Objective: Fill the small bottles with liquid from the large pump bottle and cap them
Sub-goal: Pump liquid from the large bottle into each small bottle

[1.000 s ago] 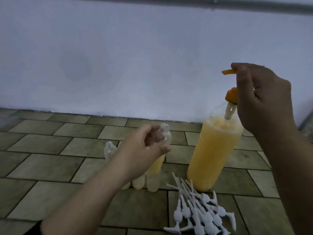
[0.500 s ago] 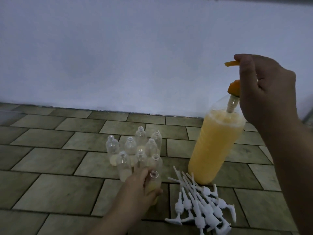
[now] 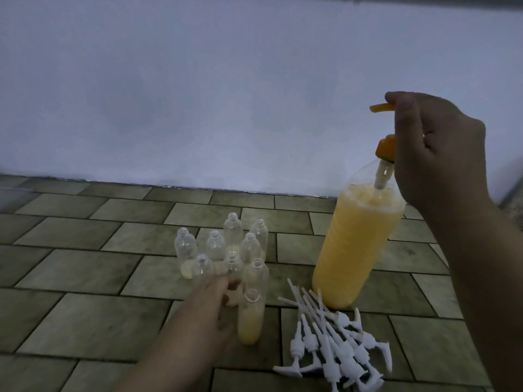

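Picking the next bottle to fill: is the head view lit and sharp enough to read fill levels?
Head view: dim, bluish, no glare. Large bottle is sharp; small bottles read soft; left hand is motion-blurred. Only the front bottle is plainly part full.

No legible text, label, brand, number or sign appears on any surface; the large pump bottle (image 3: 356, 250) and small bottles (image 3: 232, 250) are unmarked.

I see a plain pale wall (image 3: 198, 94) meeting a floor (image 3: 70, 250) of greenish-grey tiles; the light seems dim.
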A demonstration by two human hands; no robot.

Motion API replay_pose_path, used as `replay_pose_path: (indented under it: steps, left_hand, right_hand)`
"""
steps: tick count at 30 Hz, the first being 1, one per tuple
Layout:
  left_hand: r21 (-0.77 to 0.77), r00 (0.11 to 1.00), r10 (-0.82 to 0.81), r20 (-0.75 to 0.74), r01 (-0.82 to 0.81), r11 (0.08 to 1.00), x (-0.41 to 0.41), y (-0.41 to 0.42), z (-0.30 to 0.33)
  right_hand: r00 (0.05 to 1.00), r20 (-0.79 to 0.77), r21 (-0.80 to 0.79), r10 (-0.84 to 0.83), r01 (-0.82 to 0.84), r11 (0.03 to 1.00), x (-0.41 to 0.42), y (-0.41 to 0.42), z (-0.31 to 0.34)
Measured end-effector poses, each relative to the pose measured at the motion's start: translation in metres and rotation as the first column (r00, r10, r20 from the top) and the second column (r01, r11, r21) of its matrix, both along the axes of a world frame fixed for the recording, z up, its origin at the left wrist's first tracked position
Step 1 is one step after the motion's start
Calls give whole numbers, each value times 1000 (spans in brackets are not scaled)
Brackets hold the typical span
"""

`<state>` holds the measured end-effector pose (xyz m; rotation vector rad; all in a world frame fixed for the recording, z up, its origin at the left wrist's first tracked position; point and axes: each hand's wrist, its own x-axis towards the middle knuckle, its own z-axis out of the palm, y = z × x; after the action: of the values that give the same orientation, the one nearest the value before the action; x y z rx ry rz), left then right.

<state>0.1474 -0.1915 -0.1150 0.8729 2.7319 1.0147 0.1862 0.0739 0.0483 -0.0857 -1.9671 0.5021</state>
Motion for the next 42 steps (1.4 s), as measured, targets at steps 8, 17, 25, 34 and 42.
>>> replay_pose_path:
  steps: [8,17,25,34,42]
  left_hand:
    - [-165,979,-57,-194,24,986,-30,46,63]
    - [-741,981,-120,-150,-31,671,-37,91,47]
    - [-632,985,-128,-112,29,775,-28,94,66]
    - [429,994,-33,104,-15,903,-37,55,132]
    - [890,829,-401,391,-228,395,-41,97,133]
  right_hand:
    - [1000,-26,-1,12,-12,1000,-1,-1,0]
    - [1000,-27,-12,5,-6,1000,-1,-1,0]
    - [1000,-9,-7,-6,6,1000,-4,1,0]
    - [1000,-3,23,-20,20,1000,-2,1,1]
    - [1000,8,9,-10,9,1000,-1,1,0]
